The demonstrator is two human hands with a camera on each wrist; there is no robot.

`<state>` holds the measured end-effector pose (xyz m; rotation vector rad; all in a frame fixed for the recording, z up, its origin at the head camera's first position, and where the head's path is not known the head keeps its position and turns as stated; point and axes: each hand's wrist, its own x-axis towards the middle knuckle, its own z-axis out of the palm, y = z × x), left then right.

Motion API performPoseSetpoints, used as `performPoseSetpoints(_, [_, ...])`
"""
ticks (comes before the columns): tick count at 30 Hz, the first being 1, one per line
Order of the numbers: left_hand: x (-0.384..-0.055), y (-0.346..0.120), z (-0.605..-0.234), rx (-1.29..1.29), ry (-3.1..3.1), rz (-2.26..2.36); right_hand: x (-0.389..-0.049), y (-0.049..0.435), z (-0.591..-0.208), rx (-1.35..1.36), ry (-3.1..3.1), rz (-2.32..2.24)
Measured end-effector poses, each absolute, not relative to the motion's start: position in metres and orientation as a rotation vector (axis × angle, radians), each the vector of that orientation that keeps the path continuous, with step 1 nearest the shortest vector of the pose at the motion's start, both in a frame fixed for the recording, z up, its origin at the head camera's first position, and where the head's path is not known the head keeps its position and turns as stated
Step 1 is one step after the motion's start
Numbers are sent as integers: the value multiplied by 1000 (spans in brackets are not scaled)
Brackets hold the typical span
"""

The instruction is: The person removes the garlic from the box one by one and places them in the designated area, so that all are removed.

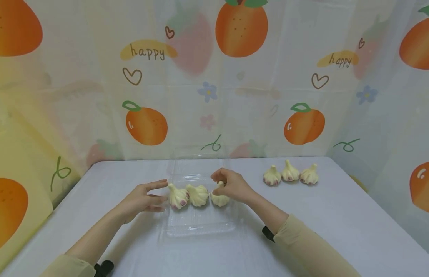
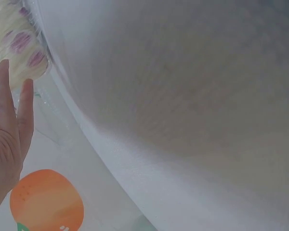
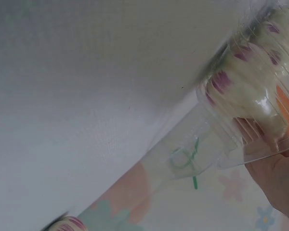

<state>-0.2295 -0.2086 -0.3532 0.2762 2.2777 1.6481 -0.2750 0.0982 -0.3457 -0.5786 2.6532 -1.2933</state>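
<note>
Three pale garlic bulbs with purple patches sit in a row in a clear plastic box (image 1: 200, 225) in the head view. My right hand (image 1: 233, 186) reaches over the box's right side, thumb and fingers around the stem of the right garlic bulb (image 1: 220, 201). Through the ribbed wall, the right wrist view shows this bulb (image 3: 245, 91) and the fingers at its neck. At the box's left side is my left hand (image 1: 145, 200), fingers extended and spread beside the left garlic bulb (image 1: 179, 197). Between the outer two lies the middle garlic bulb (image 1: 198, 196).
Three more garlic bulbs (image 1: 290, 171) stand close together at the back right of the white table (image 1: 304, 227). The box's clear lid (image 1: 197, 165) lies back toward the curtain (image 1: 242, 96), which is printed with oranges. Dark bands circle both wrists.
</note>
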Motion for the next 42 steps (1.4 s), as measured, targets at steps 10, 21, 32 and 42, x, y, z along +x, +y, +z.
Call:
performPoseSetpoints(10, [-230, -208, -353, 276, 2283, 1651, -276, 100, -351, -666, 2685, -1248])
performPoseSetpoints(21, [-231, -209, -353, 288, 2271, 1658, -275, 102, -349, -704, 2769, -1174])
performPoseSetpoints(32, [-232, -209, -354, 299, 2269, 1662, -275, 104, -349, -782, 2797, -1139])
performPoseSetpoints(42, [-231, -209, -354, 291, 2274, 1659, -275, 103, -351, -762, 2782, -1194])
